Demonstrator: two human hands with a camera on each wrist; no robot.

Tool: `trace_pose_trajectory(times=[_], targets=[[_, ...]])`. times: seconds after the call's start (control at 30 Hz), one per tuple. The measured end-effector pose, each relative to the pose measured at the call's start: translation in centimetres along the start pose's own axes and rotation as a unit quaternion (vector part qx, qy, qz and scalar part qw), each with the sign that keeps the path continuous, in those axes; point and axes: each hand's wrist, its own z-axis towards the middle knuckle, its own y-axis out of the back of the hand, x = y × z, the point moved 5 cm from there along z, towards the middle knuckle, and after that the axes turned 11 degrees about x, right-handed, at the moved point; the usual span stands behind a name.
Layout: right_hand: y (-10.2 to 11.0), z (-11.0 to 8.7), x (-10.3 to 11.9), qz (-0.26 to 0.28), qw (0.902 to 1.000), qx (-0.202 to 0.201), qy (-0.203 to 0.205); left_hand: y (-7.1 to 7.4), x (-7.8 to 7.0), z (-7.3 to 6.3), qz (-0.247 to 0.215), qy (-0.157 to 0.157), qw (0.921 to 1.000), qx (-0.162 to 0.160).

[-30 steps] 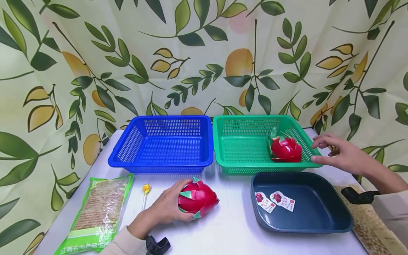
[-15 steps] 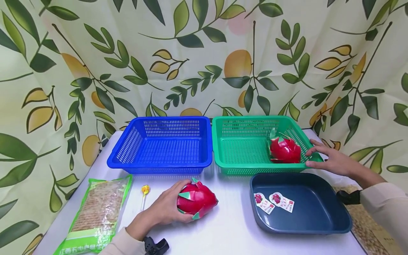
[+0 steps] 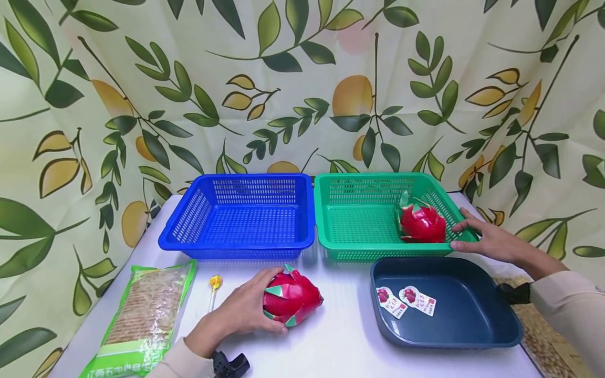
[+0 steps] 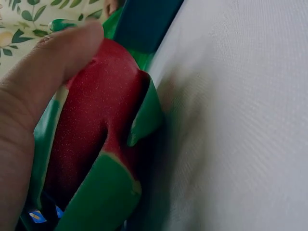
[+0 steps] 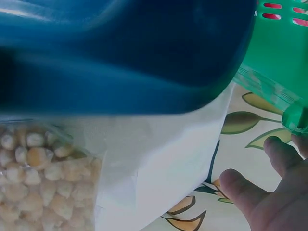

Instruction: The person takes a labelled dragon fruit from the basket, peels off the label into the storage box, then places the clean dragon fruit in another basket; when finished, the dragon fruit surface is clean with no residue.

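My left hand (image 3: pixel 248 304) rests round a red dragon fruit (image 3: pixel 295 298) with green scales, which lies on the white table. In the left wrist view the thumb presses along the side of this dragon fruit (image 4: pixel 103 91); the other fingers are hidden. At the right rim of the green basket (image 3: pixel 364 245) is my right hand (image 3: pixel 491 241), fingers spread, fingertips at the rim. A second dragon fruit (image 3: pixel 423 224) sits inside that basket, at its right end. The right wrist view has the right hand (image 5: pixel 274 187) beside the green basket (image 5: pixel 279 62), its thumb apart from it.
Left of the green basket stands a blue basket (image 3: pixel 236 245). A dark blue tub (image 3: pixel 449 336) with two stickers (image 3: pixel 418 300) stands in front. A lollipop (image 3: pixel 215 283) and a green-edged food bag (image 3: pixel 142 310) lie left. A bag of pale kernels (image 5: pixel 45 178) lies right.
My right hand has moved left, from just outside the green basket to its right rim. The left hand and the dragon fruit under it stay in place.
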Motion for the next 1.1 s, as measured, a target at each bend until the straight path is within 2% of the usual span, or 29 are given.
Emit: trace_pose_trajectory(times=[0.13, 0.27, 0.37, 0.47, 0.67, 0.83, 0.97, 1.1], targets=[[0.0, 0.0, 0.0, 0.004, 1.0000, 0.000, 0.003, -0.1, -0.1, 0.1, -0.012, -0.008, 0.9999, -0.007], [-0.1, 0.1, -0.1, 0.009, 0.9999, 0.001, 0.006, -0.1, -0.6, 0.2, -0.036, -0.034, 0.9985, -0.022], [-0.2, 0.2, -0.1, 0.006, 1.0000, 0.003, 0.007, 0.0, -1.3, 0.2, -0.052, -0.050, 0.9971, -0.024], [-0.1, 0.2, 0.0, 0.003, 1.0000, 0.005, 0.008, 0.6, -2.5, 0.2, -0.066, -0.052, 0.9963, -0.017], [-0.1, 0.1, 0.0, 0.003, 1.0000, 0.005, 0.007, 3.1, -4.8, 0.7, -0.064, -0.055, 0.9964, -0.006], [-0.1, 0.3, 0.0, 0.004, 0.9999, 0.007, 0.009, 5.5, -6.8, 1.5, -0.059, -0.086, 0.9946, 0.001], [0.0, 0.3, 0.1, 0.007, 0.9999, 0.006, 0.008, 7.6, -8.2, 2.7, -0.050, -0.105, 0.9930, 0.021], [0.1, 0.1, 0.1, 0.012, 0.9999, 0.008, 0.003, 9.4, -9.3, 4.6, -0.049, -0.117, 0.9903, 0.057]])
